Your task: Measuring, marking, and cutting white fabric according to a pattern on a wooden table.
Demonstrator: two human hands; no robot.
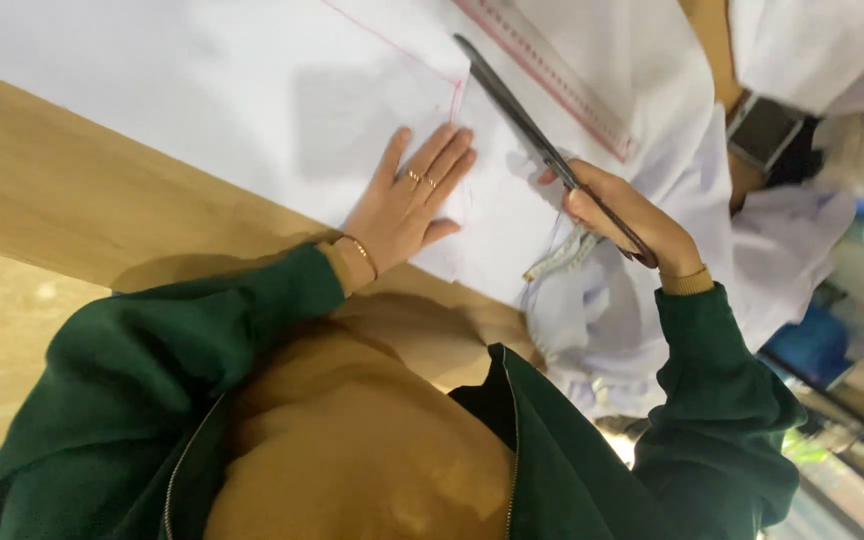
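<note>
- The scissors (532, 135) lie on a long diagonal, their tip at the upper middle of the frame and their handles down toward the right of centre.
- They look dark grey, long and slim; the blades read as one narrow line, so I cannot tell how far they are parted.
- The right hand (624, 212), right of centre, has its fingers curled and pinching the scissor handles.
- The left hand (407, 200), at the centre, lies palm down with fingers (442, 160) spread flat, pressing on the white fabric (252, 90). Thin rings sit on two fingers and a thin bracelet on the wrist.
- The fabric covers the upper half of the frame on a pale wooden desk (72, 190). A faint pink line (392, 45) drawn on it runs down to a corner just above the left fingertips, close to the blades.
- A clear ruler (552, 75) with pink markings lies at the upper middle, roughly parallel to the scissors.
- A measuring tape (559, 255) hangs below the right hand.
- At the upper right, a grey rectangular object (762, 132) rests by more white cloth; blurred blue shapes fill the right edge.
</note>
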